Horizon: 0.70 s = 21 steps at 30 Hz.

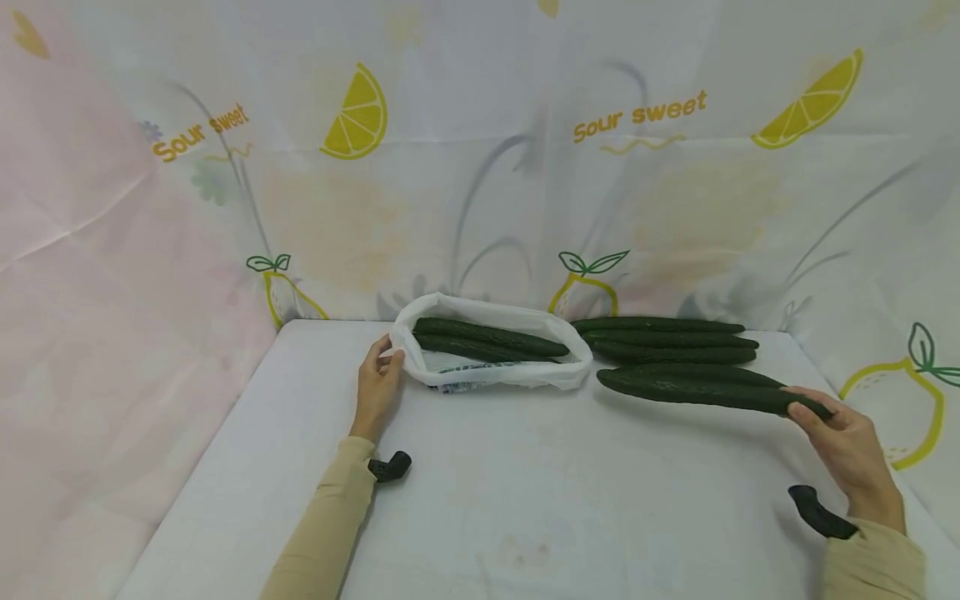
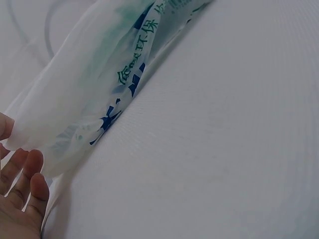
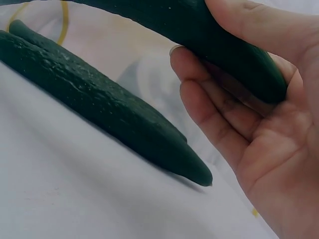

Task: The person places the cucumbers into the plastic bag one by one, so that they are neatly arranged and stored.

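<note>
A white plastic bag (image 1: 517, 379) with its rim rolled out lies near the back of the table, and two cucumbers (image 1: 487, 337) lie side by side in its mouth. My left hand (image 1: 378, 383) pinches the bag's left end; in the left wrist view the thumb (image 2: 5, 127) is on one side of the plastic and the fingers (image 2: 35, 184) are on the other. My right hand (image 1: 843, 437) grips a long dark green cucumber (image 3: 229, 59) by its right end, raised over the table. Its far tip points toward the bag.
Behind the held cucumber another one (image 1: 750, 376) lies on the white table (image 1: 525, 483). Several more cucumbers (image 1: 667, 339) lie in a row right of the bag, against the printed cloth backdrop (image 1: 480, 208).
</note>
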Available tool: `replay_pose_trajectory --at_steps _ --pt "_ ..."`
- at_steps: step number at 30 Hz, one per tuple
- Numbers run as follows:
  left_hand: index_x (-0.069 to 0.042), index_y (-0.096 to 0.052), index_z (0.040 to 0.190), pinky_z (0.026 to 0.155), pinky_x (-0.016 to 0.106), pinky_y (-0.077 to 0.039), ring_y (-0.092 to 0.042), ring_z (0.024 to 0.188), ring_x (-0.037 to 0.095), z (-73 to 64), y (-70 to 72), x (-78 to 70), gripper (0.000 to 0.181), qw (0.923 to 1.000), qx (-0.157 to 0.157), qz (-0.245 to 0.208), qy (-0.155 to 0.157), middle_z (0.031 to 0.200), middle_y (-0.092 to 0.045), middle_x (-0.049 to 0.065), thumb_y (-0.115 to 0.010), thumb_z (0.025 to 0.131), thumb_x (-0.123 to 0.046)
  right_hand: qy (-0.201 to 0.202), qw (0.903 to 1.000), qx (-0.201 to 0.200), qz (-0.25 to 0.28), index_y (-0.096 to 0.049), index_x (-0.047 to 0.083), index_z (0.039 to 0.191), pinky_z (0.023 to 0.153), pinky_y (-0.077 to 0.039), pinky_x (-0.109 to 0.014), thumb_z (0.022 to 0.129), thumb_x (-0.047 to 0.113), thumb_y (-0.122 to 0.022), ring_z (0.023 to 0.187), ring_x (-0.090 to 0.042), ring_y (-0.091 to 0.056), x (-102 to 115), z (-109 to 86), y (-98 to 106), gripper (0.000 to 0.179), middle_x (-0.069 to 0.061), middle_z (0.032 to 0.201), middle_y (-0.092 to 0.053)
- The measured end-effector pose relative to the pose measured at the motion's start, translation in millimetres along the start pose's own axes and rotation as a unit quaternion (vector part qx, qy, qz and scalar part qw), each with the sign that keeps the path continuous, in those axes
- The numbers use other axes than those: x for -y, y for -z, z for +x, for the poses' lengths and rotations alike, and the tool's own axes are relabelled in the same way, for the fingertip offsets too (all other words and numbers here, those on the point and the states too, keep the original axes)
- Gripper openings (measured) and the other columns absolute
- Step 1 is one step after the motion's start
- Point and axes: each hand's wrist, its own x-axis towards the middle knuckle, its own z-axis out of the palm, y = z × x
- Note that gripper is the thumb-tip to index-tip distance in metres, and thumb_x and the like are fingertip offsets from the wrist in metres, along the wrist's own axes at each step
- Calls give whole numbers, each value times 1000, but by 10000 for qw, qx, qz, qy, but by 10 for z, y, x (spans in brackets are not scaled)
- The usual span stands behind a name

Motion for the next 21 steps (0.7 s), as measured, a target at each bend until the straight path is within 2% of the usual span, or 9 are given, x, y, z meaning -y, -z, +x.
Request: replay_pose_trajectory --at_steps 7,16,21 --pt "-2 -42 140 76 11 -38 -53 106 30 -1 1 -8 45 10000 -11 4 -26 137 -47 19 -52 97 -15 431 9984 165 315 -64 -6 112 89 -46 -12 91 -19 -40 102 -6 -64 8 56 -120 35 -1 112 -69" --pt "-2 -42 140 75 11 -38 -54 107 31 -7 -2 -23 45 10000 -5 32 -10 137 -47 20 -51 98 -15 583 9971 56 483 -65 -7 109 88 -48 -14 91 -20 -40 97 -9 -66 -11 131 -219 34 -4 108 -70" --pt "-1 -42 140 75 11 -39 -53 107 31 -1 -3 -6 45 10000 -7 -6 22 137 -47 20 -51 97 -14 610 9949 77 798 -65 -7 108 89 -49 -16 91 -19 -38 98 -10 -67 0 155 -275 34 -6 108 -70"
